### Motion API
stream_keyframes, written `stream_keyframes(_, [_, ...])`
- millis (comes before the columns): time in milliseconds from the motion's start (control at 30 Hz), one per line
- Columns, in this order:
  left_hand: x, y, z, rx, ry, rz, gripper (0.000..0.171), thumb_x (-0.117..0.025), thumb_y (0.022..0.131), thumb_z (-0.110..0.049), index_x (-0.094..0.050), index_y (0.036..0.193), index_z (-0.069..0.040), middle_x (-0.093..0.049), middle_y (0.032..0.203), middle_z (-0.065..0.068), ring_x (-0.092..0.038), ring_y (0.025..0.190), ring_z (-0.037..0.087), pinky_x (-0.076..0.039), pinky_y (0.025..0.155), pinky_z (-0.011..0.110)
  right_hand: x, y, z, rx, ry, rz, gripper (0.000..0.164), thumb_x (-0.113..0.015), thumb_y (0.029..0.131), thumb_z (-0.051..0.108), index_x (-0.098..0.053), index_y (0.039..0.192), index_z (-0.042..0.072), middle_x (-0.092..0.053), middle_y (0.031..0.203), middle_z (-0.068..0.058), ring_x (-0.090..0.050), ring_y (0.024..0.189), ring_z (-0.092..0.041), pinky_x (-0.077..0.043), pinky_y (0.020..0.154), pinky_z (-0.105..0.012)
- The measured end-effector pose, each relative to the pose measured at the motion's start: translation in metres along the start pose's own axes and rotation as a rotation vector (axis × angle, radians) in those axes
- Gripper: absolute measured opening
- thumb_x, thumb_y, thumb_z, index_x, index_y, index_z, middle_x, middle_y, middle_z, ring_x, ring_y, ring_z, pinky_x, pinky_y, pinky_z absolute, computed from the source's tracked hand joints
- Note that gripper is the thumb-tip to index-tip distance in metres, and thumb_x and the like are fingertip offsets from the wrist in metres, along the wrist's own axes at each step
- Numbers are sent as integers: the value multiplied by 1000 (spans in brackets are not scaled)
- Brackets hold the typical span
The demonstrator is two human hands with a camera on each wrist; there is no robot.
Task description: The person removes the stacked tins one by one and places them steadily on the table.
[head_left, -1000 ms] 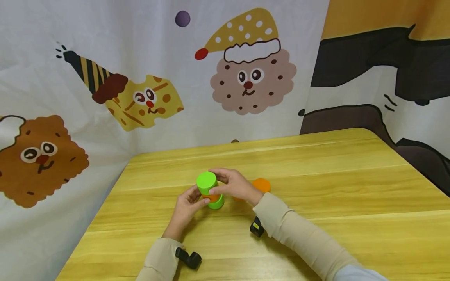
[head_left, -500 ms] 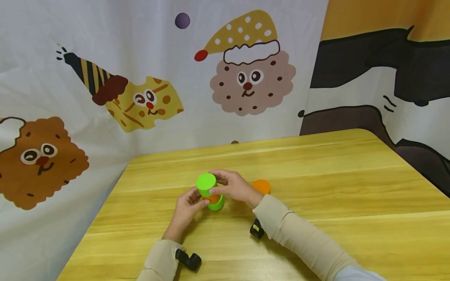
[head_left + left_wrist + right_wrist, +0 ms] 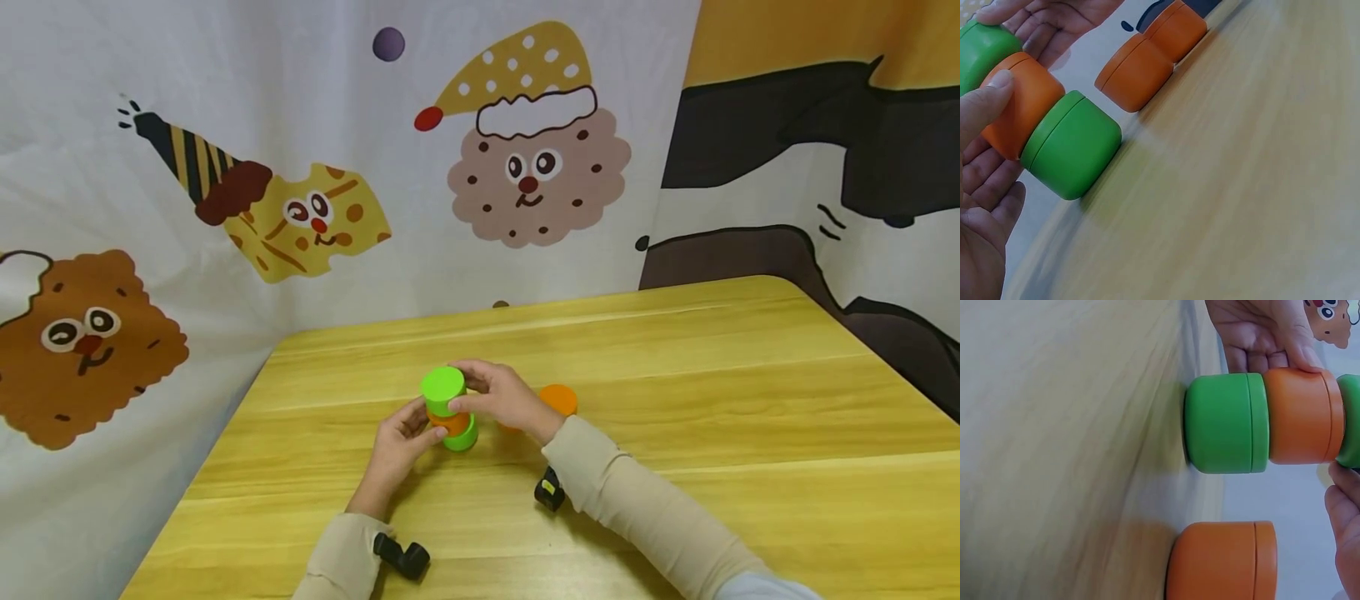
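Note:
Three smooth round jars, each with a seam near its top, stand in a column. The lower green jar (image 3: 1225, 424) rests on the table, and the orange jar (image 3: 1304, 415) sits on it, a little offset in the left wrist view. My left hand (image 3: 400, 443) holds that orange jar between thumb and fingers. At the top is another green jar (image 3: 443, 388), gripped by my right hand (image 3: 502, 397) from the right side. In the left wrist view this upper green jar (image 3: 984, 51) overlaps the orange one's top edge. The right hand's fingers are partly hidden behind it.
Two more orange jars stand to the right of the column: a nearer jar (image 3: 1135, 74) and a farther jar (image 3: 1179, 28). In the head view, my right hand and wrist partly cover them. Behind the wooden table (image 3: 697, 358) hangs a printed cloth (image 3: 337, 75).
The upper green jar has shifted very slightly right and up along with my right hand. My left hand stays on the orange jar, and the other jars have not moved.

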State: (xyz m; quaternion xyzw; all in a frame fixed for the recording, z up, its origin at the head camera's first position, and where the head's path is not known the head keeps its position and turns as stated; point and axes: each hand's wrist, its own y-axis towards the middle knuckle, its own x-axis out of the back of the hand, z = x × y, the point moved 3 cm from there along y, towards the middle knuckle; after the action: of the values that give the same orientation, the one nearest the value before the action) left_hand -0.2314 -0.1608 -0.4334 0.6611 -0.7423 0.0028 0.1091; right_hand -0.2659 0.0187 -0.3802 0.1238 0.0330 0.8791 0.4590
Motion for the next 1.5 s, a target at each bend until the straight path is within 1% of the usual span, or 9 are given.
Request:
stream_keyframes(200, [-1,-1,-1,-22,-13,12,52,-71,81,-9,-53,129,-3,-59,123,16,-57,110,13,-46,95,27,6,-4,3,4,-12,-29,54,-67,85,13,-47,134,7,-54,131,-9,-51,121,-22,-45,98,-32])
stream_keyframes(400, [-2,-1,0,-57,-16,17,52,-71,82,-11,-52,130,-3,-58,125,16,-57,111,13,-45,94,22,15,-13,4,38,-9,-63,54,-69,84,19,-48,133,6,-55,129,-10,-53,119,-22,-47,95,-30])
stream_keyframes(533, [-1,-1,0,-46,-18,10,52,-70,81,-10,-52,130,-3,-58,125,15,-57,110,11,-45,94,21,24,-19,4,50,6,-75,54,-69,84,19,-49,133,7,-55,129,-9,-53,119,-22,-48,93,-30])
stream_keyframes(667, [-1,-1,-1,-29,-21,9,53,-71,81,-10,-52,130,-3,-57,126,15,-57,111,11,-44,96,24,34,-26,3,44,-4,-106,54,-70,83,20,-49,132,8,-55,129,-9,-53,118,-22,-50,90,-29])
stream_keyframes(767, [-1,-1,-2,-33,-8,12,53,-71,81,-11,-52,130,-4,-57,126,15,-57,110,12,-44,96,25,42,-31,2,40,-22,-135,55,-70,83,21,-49,132,7,-55,129,-10,-54,117,-23,-50,89,-29])
stream_keyframes(867, [0,-1,-1,-41,11,5,53,-71,81,-11,-52,130,-4,-58,125,15,-58,108,11,-45,94,23,49,-36,0,31,-36,-156,56,-70,82,22,-49,132,7,-55,129,-10,-54,117,-24,-50,90,-28])
stream_keyframes(1100, [1,-3,0,-50,6,10,53,-71,81,-11,-52,130,-3,-58,125,16,-58,108,9,-45,93,20,67,-54,-9,-45,-48,-196,57,-71,81,25,-50,132,11,-54,130,-8,-53,118,-24,-50,89,-29])
stream_keyframes(1400, [1,-4,-2,-12,21,-2,53,-72,80,-12,-53,130,-5,-58,125,14,-57,109,9,-45,93,20,91,-78,-15,-33,-63,-261,59,-71,82,26,-47,133,7,-53,130,-14,-54,116,-28,-51,87,-27])
stream_keyframes(1500, [0,-4,-3,-22,3,8,53,-71,80,-9,-52,129,-3,-57,126,16,-58,108,9,-45,93,20,98,-85,-17,-26,-80,-280,59,-70,82,24,-47,133,6,-53,131,-15,-54,117,-29,-50,88,-26])
